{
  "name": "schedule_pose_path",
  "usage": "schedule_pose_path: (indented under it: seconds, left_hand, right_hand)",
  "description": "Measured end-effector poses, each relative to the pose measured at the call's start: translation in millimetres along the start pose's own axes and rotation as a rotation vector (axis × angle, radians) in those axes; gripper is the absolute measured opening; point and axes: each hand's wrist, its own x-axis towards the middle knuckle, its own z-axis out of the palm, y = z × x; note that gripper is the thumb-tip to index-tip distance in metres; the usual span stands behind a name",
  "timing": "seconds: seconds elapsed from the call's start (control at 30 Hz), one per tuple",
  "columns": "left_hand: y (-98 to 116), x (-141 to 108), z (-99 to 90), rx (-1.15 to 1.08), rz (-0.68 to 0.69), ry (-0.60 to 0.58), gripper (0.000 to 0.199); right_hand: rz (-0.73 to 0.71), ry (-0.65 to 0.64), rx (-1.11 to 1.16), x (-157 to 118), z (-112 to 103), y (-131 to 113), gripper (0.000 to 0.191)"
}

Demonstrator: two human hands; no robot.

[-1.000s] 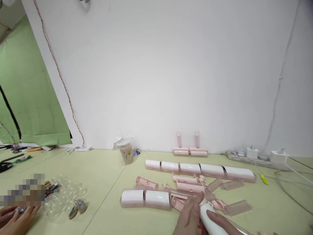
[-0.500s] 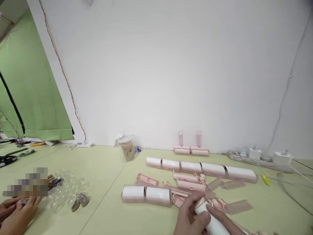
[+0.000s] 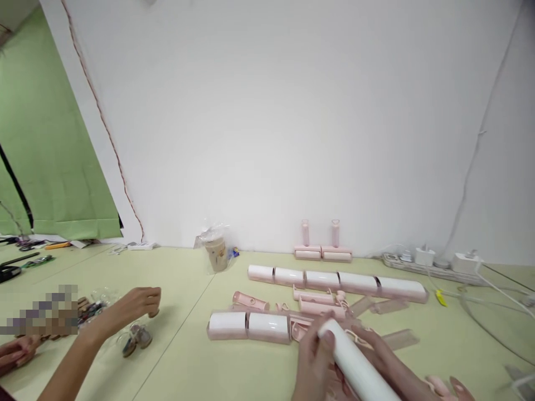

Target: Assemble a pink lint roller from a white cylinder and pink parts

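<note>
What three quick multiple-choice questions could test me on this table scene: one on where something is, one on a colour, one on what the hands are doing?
1. Where does the plastic-wrapped cup stand?
A. at the foot of the wall
B. on the power strip
C. in the person's hands

2. What colour is the roll in the person's hands?
A. green
B. white
C. black

3. How is that roll held?
A. lying untouched on the table
B. gripped by both hands
C. pinched by one hand only

Answers:
1 A: it sits on the table right by the wall.
2 B: its surface is plain white.
3 B: the left hand and right hand both clasp it.
</note>
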Motion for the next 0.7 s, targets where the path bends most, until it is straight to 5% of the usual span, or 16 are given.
schedule_pose_path:
  seconds: [0.2,0.43,0.53,0.7]
  left_hand:
    - [19.2,14.9,-6.2,-0.568,-0.075,0.191,0.031]
    - [3.2,15.5,-3.9,-0.767,-0.198,-0.009,0.026]
    - [2.1,12.2,-0.3,-0.835,-0.202,0.003,0.020]
    - [2.8,9.7,4.3,-0.899,-0.230,0.055,0.015]
  right_hand:
    - [-0.306,0.169,-0.112,4.2,-7.5,-31.7,0.040]
    - [-0.697,0.152,-0.528,8.9,18.5,-29.8,0.018]
    - [-0.883,0.211,-0.739,15.7,20.4,-21.2,0.016]
    - [-0.910,0.249,-0.763,14.6,25.3,-19.2,0.020]
